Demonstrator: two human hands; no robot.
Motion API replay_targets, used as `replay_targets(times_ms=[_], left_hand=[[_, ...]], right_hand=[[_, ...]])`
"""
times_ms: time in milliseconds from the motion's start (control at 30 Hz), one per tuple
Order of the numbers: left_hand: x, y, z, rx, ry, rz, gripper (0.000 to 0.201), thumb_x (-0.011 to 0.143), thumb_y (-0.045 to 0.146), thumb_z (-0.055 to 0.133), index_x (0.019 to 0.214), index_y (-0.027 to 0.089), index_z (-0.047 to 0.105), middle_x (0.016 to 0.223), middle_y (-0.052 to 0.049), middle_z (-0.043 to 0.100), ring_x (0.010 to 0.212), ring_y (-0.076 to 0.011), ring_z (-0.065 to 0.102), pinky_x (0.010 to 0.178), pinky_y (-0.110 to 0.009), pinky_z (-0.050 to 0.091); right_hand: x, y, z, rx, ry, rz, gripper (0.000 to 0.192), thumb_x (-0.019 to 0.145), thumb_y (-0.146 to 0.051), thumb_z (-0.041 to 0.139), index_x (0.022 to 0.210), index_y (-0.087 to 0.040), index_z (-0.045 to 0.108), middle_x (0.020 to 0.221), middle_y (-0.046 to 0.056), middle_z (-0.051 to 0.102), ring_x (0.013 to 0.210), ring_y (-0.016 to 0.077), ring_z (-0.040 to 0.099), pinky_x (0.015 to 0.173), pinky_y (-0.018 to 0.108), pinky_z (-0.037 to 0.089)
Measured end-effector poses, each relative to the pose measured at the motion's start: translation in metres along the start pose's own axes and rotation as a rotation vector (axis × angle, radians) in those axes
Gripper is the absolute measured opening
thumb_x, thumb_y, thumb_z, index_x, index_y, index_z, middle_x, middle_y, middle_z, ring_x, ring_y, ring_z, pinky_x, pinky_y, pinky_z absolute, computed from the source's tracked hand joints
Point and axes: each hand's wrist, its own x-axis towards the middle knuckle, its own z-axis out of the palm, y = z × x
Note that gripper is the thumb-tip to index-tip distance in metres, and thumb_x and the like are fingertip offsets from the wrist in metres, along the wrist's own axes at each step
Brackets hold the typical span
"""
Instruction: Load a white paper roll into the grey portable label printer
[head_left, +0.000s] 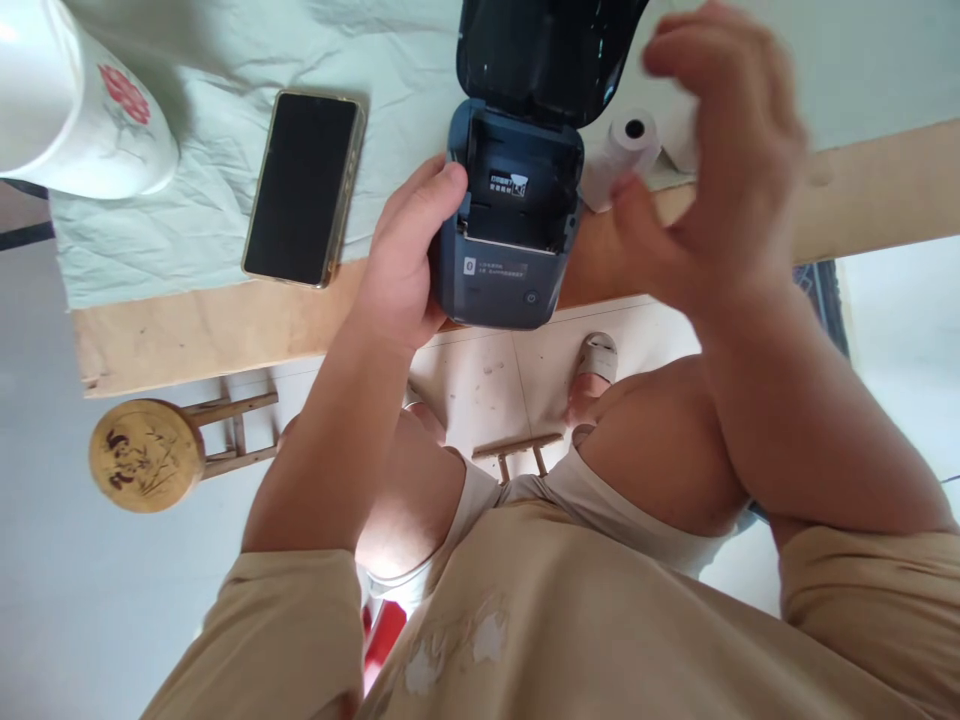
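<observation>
A dark blue label printer (pixel 502 285) is held at the table's front edge, its black lid (pixel 544 60) swung up and its paper bay showing a small printed sticker. My left hand (pixel 409 245) grips the printer's left side, thumb on the rim of the bay. To the right of the printer, my right hand (pixel 731 150) is raised with thumb and fingers apart, slightly blurred, holding nothing that I can see. Between the printer and that hand, a white paper roll (pixel 622 145) with a dark core hole lies on the table; another white shape beside it is partly hidden.
A phone (pixel 304 190) in a clear case lies on the pale green cloth (pixel 217 170) left of the printer. At the far left stands a white container (pixel 120 110) with a red flower. Below the wooden table edge (pixel 187 335) is a round wooden stool (pixel 146 455).
</observation>
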Motion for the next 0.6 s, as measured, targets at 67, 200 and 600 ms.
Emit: replay_targets(times_ms=[67,200,600], left_hand=[[0.000,-0.001,-0.001,-0.021,0.006,-0.009,0.019,0.083,0.037,0.058,0.082,0.018,0.058,0.075,-0.001,0.057,0.063,-0.0102,0.052,0.055,-0.024,0.041],[-0.002,-0.002,0.002,-0.048,0.033,0.017,0.018,0.086,0.034,0.056,0.083,0.017,0.056,0.074,0.000,0.055,0.062,-0.0075,0.052,0.058,-0.022,0.044],[-0.001,-0.001,-0.001,-0.058,-0.007,0.012,0.016,0.086,0.033,0.055,0.081,0.017,0.056,0.074,0.000,0.051,0.063,-0.0071,0.051,0.058,-0.021,0.043]], right_hand=[[0.002,-0.004,0.012,0.012,-0.105,0.054,0.064,0.072,-0.015,0.057,0.134,-0.019,0.044,0.129,0.010,0.058,0.125,0.0246,0.054,0.110,0.040,0.045],[0.003,0.002,0.019,0.032,-0.143,0.131,0.065,0.072,-0.008,0.055,0.132,-0.030,0.043,0.126,0.004,0.059,0.118,0.0212,0.057,0.104,0.038,0.049],[0.004,0.007,0.024,0.057,-0.161,0.338,0.063,0.069,-0.006,0.055,0.127,-0.031,0.053,0.116,0.006,0.058,0.107,0.0230,0.058,0.094,0.040,0.050]])
